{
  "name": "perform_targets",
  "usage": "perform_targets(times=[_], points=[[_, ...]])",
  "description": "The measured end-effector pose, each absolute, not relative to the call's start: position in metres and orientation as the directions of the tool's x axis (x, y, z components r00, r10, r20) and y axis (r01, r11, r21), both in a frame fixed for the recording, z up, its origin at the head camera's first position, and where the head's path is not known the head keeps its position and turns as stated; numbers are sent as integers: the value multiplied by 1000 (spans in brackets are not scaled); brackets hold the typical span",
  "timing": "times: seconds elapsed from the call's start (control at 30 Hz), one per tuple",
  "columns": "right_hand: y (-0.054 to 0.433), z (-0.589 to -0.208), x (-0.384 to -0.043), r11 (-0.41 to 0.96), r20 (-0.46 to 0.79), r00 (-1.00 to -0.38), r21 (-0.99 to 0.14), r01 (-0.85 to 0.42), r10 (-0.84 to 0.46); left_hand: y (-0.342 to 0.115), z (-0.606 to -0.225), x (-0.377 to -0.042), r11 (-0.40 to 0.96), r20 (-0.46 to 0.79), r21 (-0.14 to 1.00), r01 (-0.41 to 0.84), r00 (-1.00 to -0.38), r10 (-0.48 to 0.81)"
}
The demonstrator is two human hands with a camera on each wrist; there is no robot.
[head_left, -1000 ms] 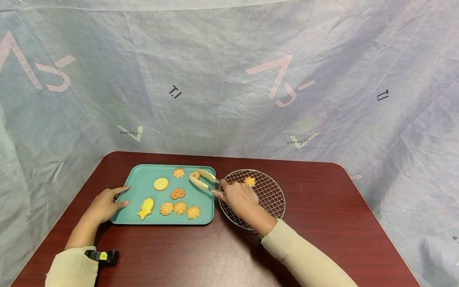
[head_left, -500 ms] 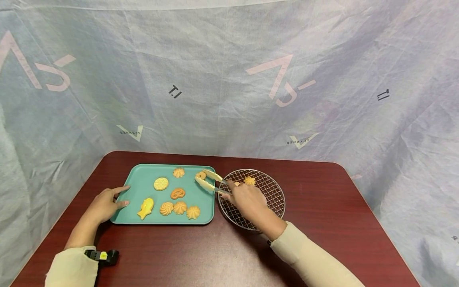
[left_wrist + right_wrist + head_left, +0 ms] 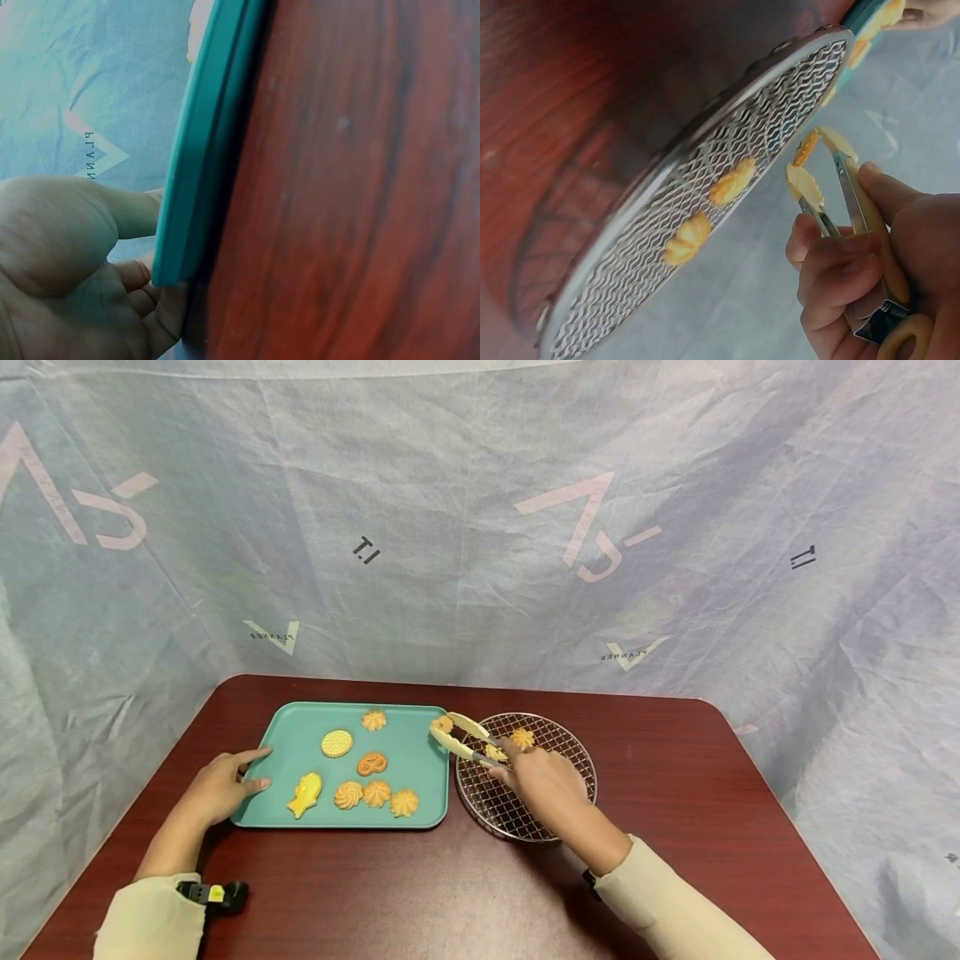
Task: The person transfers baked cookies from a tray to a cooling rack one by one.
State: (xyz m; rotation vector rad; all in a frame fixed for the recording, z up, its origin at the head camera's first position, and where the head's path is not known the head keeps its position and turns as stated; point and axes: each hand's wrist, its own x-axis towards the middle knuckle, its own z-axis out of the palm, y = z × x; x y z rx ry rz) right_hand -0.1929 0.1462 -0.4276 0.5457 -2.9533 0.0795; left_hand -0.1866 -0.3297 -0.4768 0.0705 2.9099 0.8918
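The right hand (image 3: 547, 781) grips a pair of tongs (image 3: 453, 744), fingers curled round the metal arms, and the pale tips pinch a cookie (image 3: 442, 724). That cookie is to the left of the right hand and well apart from the left, in the air by the far right corner of the teal tray (image 3: 292, 739). The left hand (image 3: 219, 788) rests at the tray's left edge, thumb and forefinger spread apart and touching the rim. On the tray lie a fish-shaped cookie (image 3: 305, 795), nearest the left hand, a round yellow cookie (image 3: 337, 743), a pretzel-shaped cookie (image 3: 371, 764), a ridged cookie (image 3: 373, 719) near the far rim, and a row of three swirled cookies (image 3: 377, 793) along the near side. Just right of the tray, below the right hand, stands a round wire rack (image 3: 510, 806) with two piped cookies (image 3: 733, 181) on its mesh. Tray and rack sit on a dark red wood-grained table (image 3: 675, 777) with rounded far corners. Behind and at both sides hangs a wrinkled grey cloth (image 3: 450, 527) printed with pink, black and pale yellow marks. Both arms wear cream sleeves (image 3: 675, 897), and a black strap (image 3: 217, 895) shows at the left wrist.
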Motion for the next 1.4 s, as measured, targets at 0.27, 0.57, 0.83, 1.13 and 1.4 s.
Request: perform_targets(times=[0.27, 0.57, 0.83, 1.13, 1.4], points=[[164, -426, -190, 934, 167, -922, -9, -356, -350, -330, -476, -187, 832, -79, 554, 11, -995, 65], [182, -425, -187, 958, 124, -954, -60, -281, -273, -330, -476, -187, 832, -83, 554, 12, -994, 70], [201, -424, -183, 964, 126, -961, -72, -256, -246, -329, -474, -187, 834, -84, 551, 13, -994, 72], [232, -424, -175, 966, 205, -951, -75, -249, -229, -328, -472, -186, 832, -90, 555, 8, -994, 69], [258, -421, -164, 974, 199, -961, -79, -211, -192, -328, -473, -186, 833, -86, 554, 10, -994, 69]])
